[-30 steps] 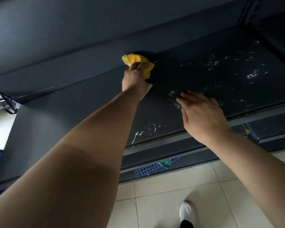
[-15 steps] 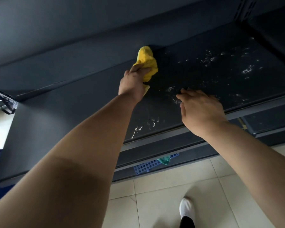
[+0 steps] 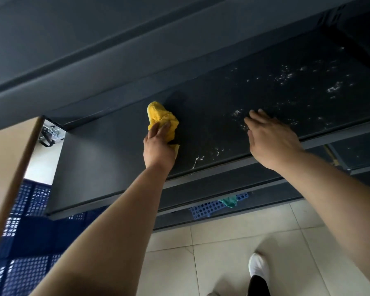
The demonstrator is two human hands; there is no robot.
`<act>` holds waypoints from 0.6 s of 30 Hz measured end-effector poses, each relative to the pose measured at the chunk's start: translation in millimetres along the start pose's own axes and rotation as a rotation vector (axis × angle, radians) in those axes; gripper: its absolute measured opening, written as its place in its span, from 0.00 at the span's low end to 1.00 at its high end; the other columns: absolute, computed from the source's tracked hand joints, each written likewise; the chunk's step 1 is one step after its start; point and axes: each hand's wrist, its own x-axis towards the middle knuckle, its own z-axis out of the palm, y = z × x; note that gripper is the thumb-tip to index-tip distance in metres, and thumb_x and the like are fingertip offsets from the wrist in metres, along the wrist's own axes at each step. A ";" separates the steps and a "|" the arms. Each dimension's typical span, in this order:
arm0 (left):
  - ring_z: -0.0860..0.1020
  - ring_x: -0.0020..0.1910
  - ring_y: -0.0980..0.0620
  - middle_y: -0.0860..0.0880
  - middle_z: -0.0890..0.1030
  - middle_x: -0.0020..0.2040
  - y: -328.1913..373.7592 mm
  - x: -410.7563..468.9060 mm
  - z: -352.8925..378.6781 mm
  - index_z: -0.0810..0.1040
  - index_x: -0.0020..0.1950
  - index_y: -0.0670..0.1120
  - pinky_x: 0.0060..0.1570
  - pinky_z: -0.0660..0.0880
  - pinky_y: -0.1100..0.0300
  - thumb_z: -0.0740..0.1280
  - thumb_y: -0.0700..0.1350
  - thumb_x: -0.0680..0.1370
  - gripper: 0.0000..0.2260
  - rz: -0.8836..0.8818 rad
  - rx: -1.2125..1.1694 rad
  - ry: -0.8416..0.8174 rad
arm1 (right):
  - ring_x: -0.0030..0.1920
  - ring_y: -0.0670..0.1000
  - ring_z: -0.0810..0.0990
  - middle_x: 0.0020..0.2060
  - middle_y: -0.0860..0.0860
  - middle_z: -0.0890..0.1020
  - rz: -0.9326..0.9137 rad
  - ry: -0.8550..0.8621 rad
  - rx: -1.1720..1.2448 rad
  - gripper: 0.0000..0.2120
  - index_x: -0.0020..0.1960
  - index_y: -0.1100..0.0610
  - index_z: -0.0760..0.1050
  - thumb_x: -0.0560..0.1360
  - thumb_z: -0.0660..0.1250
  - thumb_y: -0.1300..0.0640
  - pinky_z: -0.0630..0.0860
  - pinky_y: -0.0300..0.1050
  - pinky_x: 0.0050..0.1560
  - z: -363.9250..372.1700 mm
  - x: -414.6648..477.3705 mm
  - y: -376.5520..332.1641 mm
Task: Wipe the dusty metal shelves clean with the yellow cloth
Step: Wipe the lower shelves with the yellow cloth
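The yellow cloth (image 3: 161, 119) is held bunched against the top of the dark metal shelf (image 3: 107, 150) by the left hand (image 3: 158, 147), whose fingers are curled over its near part. Most of the cloth is seen beyond the fingertips, on the far side of the grip, and a small fold is seen at the right edge of the palm. The cloth lies to the left of the middle of the shelf, well back from the front edge. The right hand (image 3: 272, 139) is laid on the same shelf well to the right of the cloth, its fingers straight and close together, nothing being held by it. White dust specks (image 3: 286, 76) are scattered over the right and far part of the shelf (a few streaks (image 3: 198, 160) are also seen near the front edge, between the two hands). A blue perforated panel (image 3: 209, 208) with a green rag (image 3: 229, 201) on it is seen under the shelf. A white shoe (image 3: 259, 268) is planted on the tiled floor (image 3: 222, 242), and blue crates (image 3: 26, 263) are stacked at the near left beside a wooden pole (image 3: 15, 178).
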 end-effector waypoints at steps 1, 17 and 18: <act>0.63 0.72 0.44 0.54 0.60 0.77 7.0 -4.3 1.7 0.65 0.75 0.56 0.66 0.68 0.50 0.71 0.43 0.75 0.31 -0.037 -0.027 -0.001 | 0.78 0.51 0.53 0.77 0.52 0.57 -0.008 0.004 0.004 0.23 0.76 0.58 0.59 0.82 0.53 0.58 0.56 0.51 0.75 0.5 -1.9 -0.2; 0.55 0.76 0.45 0.52 0.53 0.79 117.3 -37.1 42.5 0.59 0.78 0.55 0.73 0.60 0.50 0.68 0.42 0.76 0.33 0.039 -0.105 -0.111 | 0.78 0.53 0.54 0.76 0.54 0.60 0.024 0.033 0.088 0.22 0.75 0.57 0.61 0.82 0.54 0.60 0.57 0.53 0.75 -13.2 -18.2 41.0; 0.55 0.76 0.44 0.52 0.53 0.79 123.0 -38.5 44.3 0.58 0.78 0.55 0.74 0.60 0.49 0.68 0.41 0.76 0.33 0.059 -0.107 -0.118 | 0.78 0.53 0.55 0.76 0.54 0.60 0.026 0.038 0.091 0.22 0.76 0.57 0.61 0.82 0.54 0.60 0.58 0.53 0.75 -14.0 -19.5 43.4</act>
